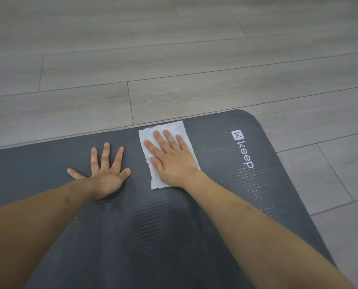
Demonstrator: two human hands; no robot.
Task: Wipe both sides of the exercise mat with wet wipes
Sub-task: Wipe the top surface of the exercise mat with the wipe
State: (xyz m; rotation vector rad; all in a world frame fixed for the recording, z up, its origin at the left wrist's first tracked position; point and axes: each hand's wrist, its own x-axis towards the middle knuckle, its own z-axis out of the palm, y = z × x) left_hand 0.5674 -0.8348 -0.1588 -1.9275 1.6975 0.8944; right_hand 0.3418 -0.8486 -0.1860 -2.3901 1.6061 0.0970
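A dark grey ribbed exercise mat (221,184) lies flat on the floor, its rounded far right corner and a white "keep" logo showing at the right. A white wet wipe (174,127) is spread near the mat's far edge. My right hand (170,158) presses flat on the wipe, fingers straight and pointing away from me. My left hand (105,172) rests flat on the bare mat to the left of the wipe, fingers spread wide. Damp sheen shows on the mat near the logo.
Grey wood-look plank floor (174,59) surrounds the mat beyond its far edge and to the right. Nothing else lies on the floor in view.
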